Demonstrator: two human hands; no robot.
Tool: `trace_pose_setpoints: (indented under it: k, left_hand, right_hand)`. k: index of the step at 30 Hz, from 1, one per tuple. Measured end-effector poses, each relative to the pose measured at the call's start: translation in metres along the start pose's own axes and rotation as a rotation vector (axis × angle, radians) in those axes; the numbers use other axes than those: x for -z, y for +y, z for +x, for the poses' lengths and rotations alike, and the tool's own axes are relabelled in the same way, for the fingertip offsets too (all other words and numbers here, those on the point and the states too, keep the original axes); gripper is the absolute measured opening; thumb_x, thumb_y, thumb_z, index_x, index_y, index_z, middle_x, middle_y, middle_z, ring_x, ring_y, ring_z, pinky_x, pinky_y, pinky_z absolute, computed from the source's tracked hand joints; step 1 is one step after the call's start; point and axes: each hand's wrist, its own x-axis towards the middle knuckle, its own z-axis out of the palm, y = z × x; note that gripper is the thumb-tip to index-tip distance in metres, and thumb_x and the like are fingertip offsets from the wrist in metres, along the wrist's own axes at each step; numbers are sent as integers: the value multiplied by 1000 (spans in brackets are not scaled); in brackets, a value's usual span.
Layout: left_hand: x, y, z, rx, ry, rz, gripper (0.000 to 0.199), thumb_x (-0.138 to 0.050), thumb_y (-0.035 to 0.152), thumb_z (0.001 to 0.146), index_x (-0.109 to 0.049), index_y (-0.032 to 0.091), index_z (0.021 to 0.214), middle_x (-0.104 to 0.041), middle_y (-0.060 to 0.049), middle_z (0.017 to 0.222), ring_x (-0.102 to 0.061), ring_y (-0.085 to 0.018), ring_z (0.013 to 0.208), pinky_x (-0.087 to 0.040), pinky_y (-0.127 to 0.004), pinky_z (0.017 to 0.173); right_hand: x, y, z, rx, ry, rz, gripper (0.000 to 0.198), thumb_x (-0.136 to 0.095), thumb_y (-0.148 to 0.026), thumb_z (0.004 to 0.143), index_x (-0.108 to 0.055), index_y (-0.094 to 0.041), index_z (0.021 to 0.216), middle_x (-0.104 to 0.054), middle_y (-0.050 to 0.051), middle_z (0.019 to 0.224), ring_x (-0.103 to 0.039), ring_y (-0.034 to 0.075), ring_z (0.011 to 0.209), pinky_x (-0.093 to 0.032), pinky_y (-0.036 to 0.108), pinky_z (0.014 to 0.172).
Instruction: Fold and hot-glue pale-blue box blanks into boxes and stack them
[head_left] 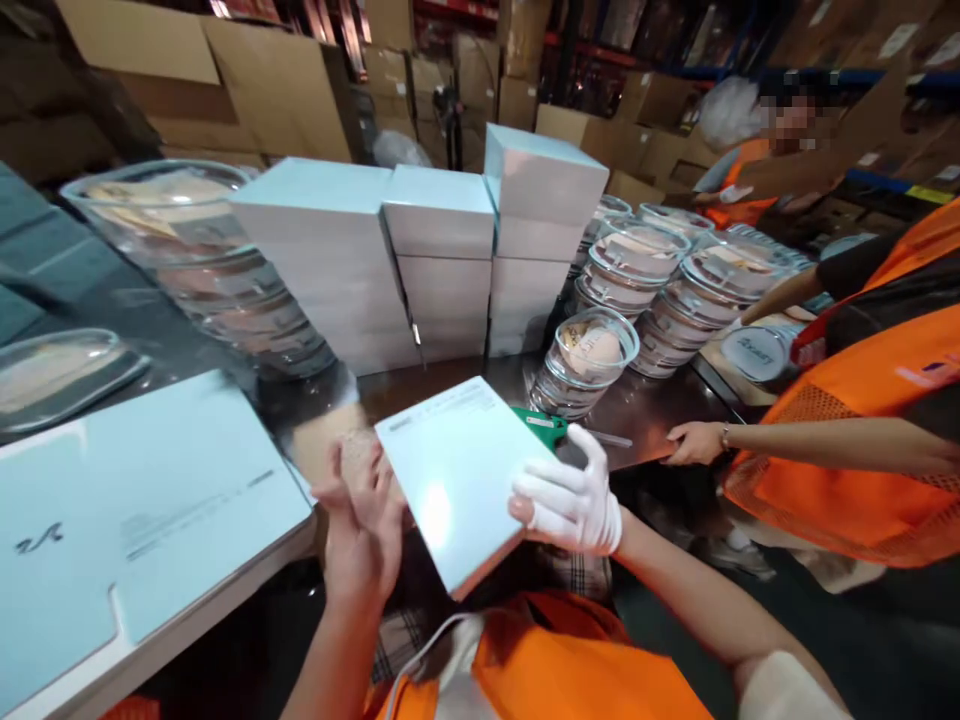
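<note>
A small pale box [465, 480] with fine print along its far edge is held tilted in front of my body. My right hand [566, 495], in a white glove with a bare thumb tip, grips the box at its right side. My left hand [364, 525] is bare and raised beside the box's left edge, its fingers apart and loosely bent. Whether its fingertips touch the box I cannot tell. Just beyond the box lies a green object [544, 427] with a white label, partly hidden by the box and glove.
Stacked white boxes [442, 270] stand at the table's back. Clear round tubs are piled left [225, 270] and right [585, 355]. A large pale flat box [150, 530] lies at left. A co-worker's hand [697, 443] touches the table edge at right; another person [765, 170] stands behind.
</note>
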Motion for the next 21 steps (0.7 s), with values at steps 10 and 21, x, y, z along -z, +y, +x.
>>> trace_pose_setpoints:
  k: [10,21]
  left_hand:
    - [22,8,-25,-515,125,233,73,-57,76,96,-40,35,155,-58,-14,151,-51,-26,149,-53,-44,115]
    - [53,36,-21,-799,357,343,77,-76,73,85,-50,27,142,-60,-13,142,-50,-35,150,-47,-64,121]
  right_hand:
    - [132,15,269,95,373,-698,66,-61,-27,98,-47,-5,159,-49,14,164,-40,37,158,-4,58,134]
    - [126,74,316,-37,324,-707,68,-65,-31,102,-44,5,155,-47,27,164,-39,42,157,-6,64,130]
